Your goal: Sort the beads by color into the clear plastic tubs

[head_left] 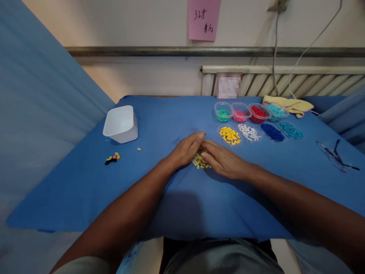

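Observation:
My left hand (186, 149) and my right hand (224, 160) lie side by side on the blue cloth (159, 190), fingers stretched and pressed together, cupped around a small pile of pale yellow beads (200, 161). The pile shows between and under the fingertips; most of it is hidden by the hands. Just beyond my right hand sits a clear tray of yellow beads (229, 135).
Several clear trays hold sorted beads: green (223, 113), pink (240, 114), red (259, 112), white (249, 132), dark blue (272, 132), teal (290, 130). A white tub (121, 124) stands at left, with a few loose beads (112, 158) near it. Glasses (335, 155) lie at right.

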Tool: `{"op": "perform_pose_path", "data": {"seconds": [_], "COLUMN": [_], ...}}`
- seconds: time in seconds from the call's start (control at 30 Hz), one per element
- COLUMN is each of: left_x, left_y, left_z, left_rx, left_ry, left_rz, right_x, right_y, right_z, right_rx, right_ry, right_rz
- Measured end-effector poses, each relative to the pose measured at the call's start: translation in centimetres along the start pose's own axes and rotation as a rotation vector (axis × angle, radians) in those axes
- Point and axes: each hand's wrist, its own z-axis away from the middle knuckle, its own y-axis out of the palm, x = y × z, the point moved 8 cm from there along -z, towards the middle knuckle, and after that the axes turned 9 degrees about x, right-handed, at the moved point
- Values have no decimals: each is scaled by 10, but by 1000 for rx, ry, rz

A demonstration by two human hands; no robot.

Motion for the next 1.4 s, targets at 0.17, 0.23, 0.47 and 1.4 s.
{"op": "perform_pose_path", "data": {"seconds": [0.17, 0.23, 0.47, 1.4], "left_x": [3, 1, 3, 19], "left_y": [2, 3, 2, -8], "left_z": [0, 1, 1, -3], "left_rx": [-4, 7, -10, -119], "left_ry": [14, 11, 17, -49], "left_rz": [9, -3, 29, -67], "right_x": [-52, -72, -88, -49], "right_y": [-39, -49, -51, -11], "right_z": [30, 50, 84, 57], "right_rx": [-201, -193, -167, -118], "right_ry": [233, 304, 409, 257], "right_rz": [338, 435, 543, 333]}}
